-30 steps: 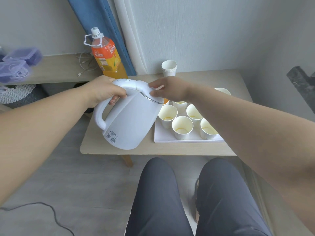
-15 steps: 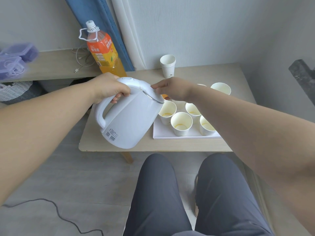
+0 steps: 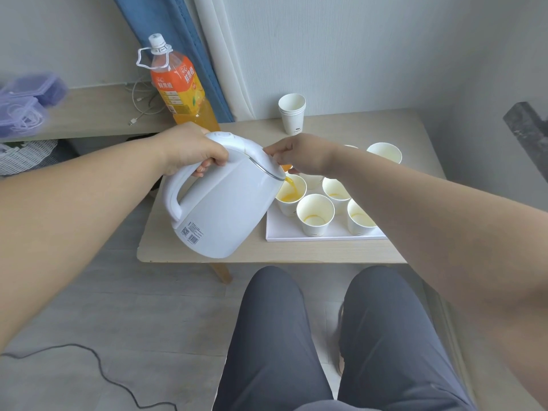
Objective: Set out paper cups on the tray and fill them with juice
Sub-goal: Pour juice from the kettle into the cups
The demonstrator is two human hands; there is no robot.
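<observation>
A: Left hand (image 3: pixel 192 149)?

B: Fingers wrapped round the top of the handle of the white kettle (image 3: pixel 225 203). Kettle held in the air, tilted with the spout down to the right, over the left end of the tray (image 3: pixel 296 234).

A: Right hand (image 3: pixel 302 154)?

B: At the front of the kettle's lid, just above the spout. Fingers bunched, forefinger tip on the lid edge. Pinching or only pressing: cannot tell.

A: Juice?

B: Thin orange stream (image 3: pixel 292 185) runs from the spout into the nearest cup (image 3: pixel 292 192), front left on the tray. Orange pool in its bottom.

A: Other cups?

B: All upright. Front middle cup (image 3: pixel 315 213) and front right cup (image 3: pixel 360 218) each show a little juice at the bottom. Another cup (image 3: pixel 336 189) stands behind them, also with a little juice. More cups are partly hidden under the right hand. One far cup (image 3: pixel 384 152) stands at the right rear; on the tray or beside it, cannot tell.

A: Tray position?

B: White, flat on the low wooden table (image 3: pixel 341 250), near its front edge.

A: Surroundings?

B: Stack of spare cups (image 3: pixel 292 112) at the table's back edge by the wall. Juice bottle (image 3: pixel 181 84), capped, partly full, stands at the back left behind the left hand. Person's knees below the table edge.
</observation>
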